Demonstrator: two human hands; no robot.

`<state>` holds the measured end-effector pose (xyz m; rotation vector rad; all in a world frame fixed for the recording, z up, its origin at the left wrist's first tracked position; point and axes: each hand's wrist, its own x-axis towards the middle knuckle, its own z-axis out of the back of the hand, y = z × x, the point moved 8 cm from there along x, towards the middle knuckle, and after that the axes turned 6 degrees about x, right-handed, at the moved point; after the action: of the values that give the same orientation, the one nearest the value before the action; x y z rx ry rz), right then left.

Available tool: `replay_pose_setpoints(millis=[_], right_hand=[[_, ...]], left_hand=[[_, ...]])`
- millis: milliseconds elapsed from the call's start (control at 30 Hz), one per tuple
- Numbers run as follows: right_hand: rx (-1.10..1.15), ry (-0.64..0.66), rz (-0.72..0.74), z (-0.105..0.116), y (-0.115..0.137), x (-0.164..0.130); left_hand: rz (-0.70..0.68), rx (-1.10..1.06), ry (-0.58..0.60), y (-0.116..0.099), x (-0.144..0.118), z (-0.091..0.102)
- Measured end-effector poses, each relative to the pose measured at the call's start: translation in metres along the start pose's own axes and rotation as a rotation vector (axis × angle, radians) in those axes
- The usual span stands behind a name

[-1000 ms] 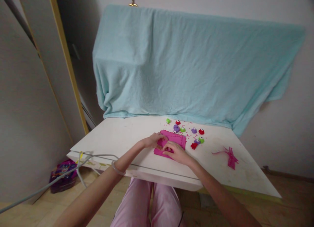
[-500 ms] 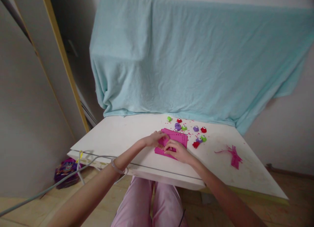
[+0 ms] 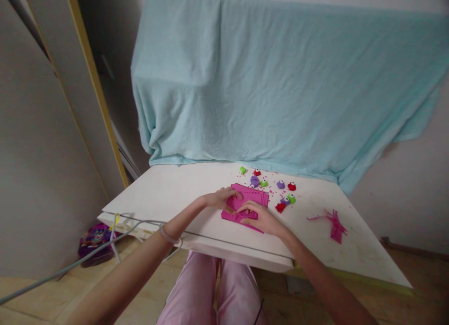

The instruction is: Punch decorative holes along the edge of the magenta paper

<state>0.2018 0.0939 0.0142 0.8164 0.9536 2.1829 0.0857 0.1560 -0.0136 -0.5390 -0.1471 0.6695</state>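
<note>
A stack of bright pink sheets (image 3: 250, 197), with a row of small holes along the edges, lies on the table in front of me. My left hand (image 3: 220, 198) is at the stack's left side, its fingers curled over the top sheet and its thumb low near the edge. Close beside it, my right hand (image 3: 261, 217) grips the lower right part, thumb and fingers bent toward the left thumb. Their fingertips nearly meet over the lower middle of the sheet. Whether anything thin is between the fingertips is too small to tell.
Several small red, green and purple pieces with eyes (image 3: 280, 184) lie behind the stack among pink specks. Cut pink strips (image 3: 336, 229) rest at the right of the white table (image 3: 182, 189). A light blue cloth (image 3: 263, 82) hangs behind. A grey cable (image 3: 87, 257) crosses the left front edge.
My right hand has shifted slightly right and toward me, uncovering more of the sheet's lower edge. The left hand stays nearly in place.
</note>
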Motion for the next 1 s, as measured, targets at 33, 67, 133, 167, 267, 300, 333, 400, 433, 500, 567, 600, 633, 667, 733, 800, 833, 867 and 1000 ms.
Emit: replay_pose_setpoints(millis=[33,67,133,167,267,300,333,400,433,500,567,600,633,667,733,800,833,867,1000], right_hand=[[-0.003,-0.002,-0.005,0.000,-0.001,0.000],[-0.009,-0.005,-0.009,0.000,-0.002,0.001],[-0.027,-0.013,-0.011,-0.003,-0.004,0.003],[-0.037,-0.016,-0.009,-0.004,-0.005,0.004],[-0.052,-0.028,0.006,-0.009,-0.007,0.007],[-0.046,-0.033,0.010,-0.009,-0.008,0.008],[-0.035,-0.036,0.011,-0.010,-0.009,0.008],[-0.005,-0.034,0.006,-0.008,-0.010,0.008],[0.011,-0.029,0.001,-0.007,-0.010,0.007],[0.041,-0.014,-0.011,-0.004,-0.012,0.004],[0.061,0.006,-0.025,0.000,-0.013,0.001],[0.065,0.016,-0.033,0.001,-0.014,-0.001],[0.066,0.026,-0.041,0.003,-0.015,-0.004],[0.064,0.036,-0.048,0.005,-0.015,-0.006],[0.055,0.056,-0.053,0.008,-0.015,-0.010],[0.050,0.084,-0.040,0.010,-0.013,-0.013],[0.050,0.097,-0.031,0.010,-0.011,-0.014],[0.051,0.102,-0.022,0.011,-0.009,-0.014],[0.052,0.061,-0.023,0.014,-0.006,-0.010]], left_hand=[[0.004,0.000,-0.002,0.000,0.000,0.000],[0.008,0.002,-0.007,0.001,0.001,-0.001],[0.015,0.005,-0.023,0.001,0.002,0.000],[0.015,0.005,-0.028,0.000,0.002,-0.001],[0.010,0.001,-0.039,-0.002,0.003,0.000],[0.009,0.001,-0.038,-0.003,0.003,0.000],[0.012,0.003,-0.035,-0.003,0.003,0.000],[0.030,0.008,-0.025,-0.002,0.002,0.000],[0.040,0.010,-0.018,-0.001,0.002,-0.001],[0.051,0.013,-0.011,0.001,0.002,-0.002],[0.046,0.013,-0.012,0.003,0.002,-0.002],[0.041,0.012,-0.014,0.003,0.002,-0.002],[0.037,0.011,-0.016,0.004,0.002,-0.002],[0.033,0.009,-0.015,0.004,0.002,-0.002],[0.027,0.010,-0.009,0.003,0.002,-0.002],[0.024,0.016,-0.006,0.001,0.002,-0.001],[0.027,0.020,-0.008,0.000,0.003,-0.001],[0.033,0.025,-0.012,0.000,0.003,-0.001],[0.095,0.065,-0.037,0.002,0.006,-0.004]])
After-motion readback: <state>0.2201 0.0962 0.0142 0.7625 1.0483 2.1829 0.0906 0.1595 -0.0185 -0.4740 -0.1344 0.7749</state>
